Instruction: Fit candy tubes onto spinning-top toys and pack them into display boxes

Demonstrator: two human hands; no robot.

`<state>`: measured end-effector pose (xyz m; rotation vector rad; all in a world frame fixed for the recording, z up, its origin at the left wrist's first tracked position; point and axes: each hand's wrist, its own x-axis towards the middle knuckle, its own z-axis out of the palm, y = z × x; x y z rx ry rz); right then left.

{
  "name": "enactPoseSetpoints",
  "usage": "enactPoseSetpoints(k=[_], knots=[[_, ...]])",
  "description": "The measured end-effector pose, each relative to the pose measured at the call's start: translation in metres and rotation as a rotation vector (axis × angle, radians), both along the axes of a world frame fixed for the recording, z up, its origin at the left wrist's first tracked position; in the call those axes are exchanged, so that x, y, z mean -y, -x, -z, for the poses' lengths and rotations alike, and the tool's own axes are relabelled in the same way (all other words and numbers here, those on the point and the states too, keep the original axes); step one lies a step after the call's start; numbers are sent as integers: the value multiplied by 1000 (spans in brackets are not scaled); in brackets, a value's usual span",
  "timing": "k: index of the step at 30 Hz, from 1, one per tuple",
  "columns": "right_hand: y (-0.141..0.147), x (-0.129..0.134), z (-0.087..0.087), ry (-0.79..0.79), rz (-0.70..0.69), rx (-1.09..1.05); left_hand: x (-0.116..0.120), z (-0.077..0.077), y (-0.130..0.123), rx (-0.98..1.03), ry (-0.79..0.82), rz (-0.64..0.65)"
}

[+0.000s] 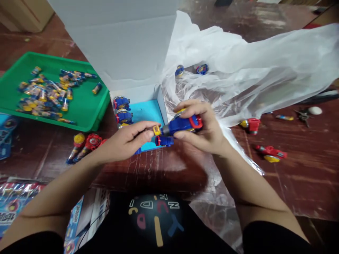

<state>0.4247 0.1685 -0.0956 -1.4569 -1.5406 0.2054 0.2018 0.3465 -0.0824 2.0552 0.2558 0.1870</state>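
My right hand [202, 128] is wrapped round a blue plastic toy [182, 125] with a red loop at its end and a grey neck facing left. Between the thumb and fingers of my left hand [129, 139] is a small tube with a yellow end [156, 130], held up against the toy's neck; its other end is hidden by my fingers. Both are above an open white box [156, 93] with a light blue bottom. Several blue toys [124, 116] line the box's left side, and another blue toy [164, 141] lies below my hands.
A green tray [87, 116] of small yellow-and-blue tubes [42, 93] stands at the left. Red toys [92, 141] lie in front of it, and more red toys [271, 152] lie at the right. White plastic wrapping [212, 46] with blue toys [202, 68] spreads behind the box's right side.
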Motion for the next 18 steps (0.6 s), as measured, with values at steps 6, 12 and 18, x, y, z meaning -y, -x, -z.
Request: enactPoseSetpoints(k=[6,12,18], knots=[[19,-5,3,-119,-121,-50,5,-10,0,-32,74,90],[37,-9,16,-125,36,-255,11,9,4,329,-624,-8],[48,-6,1,353,50,-870,-2,20,4,468,-939,-28]])
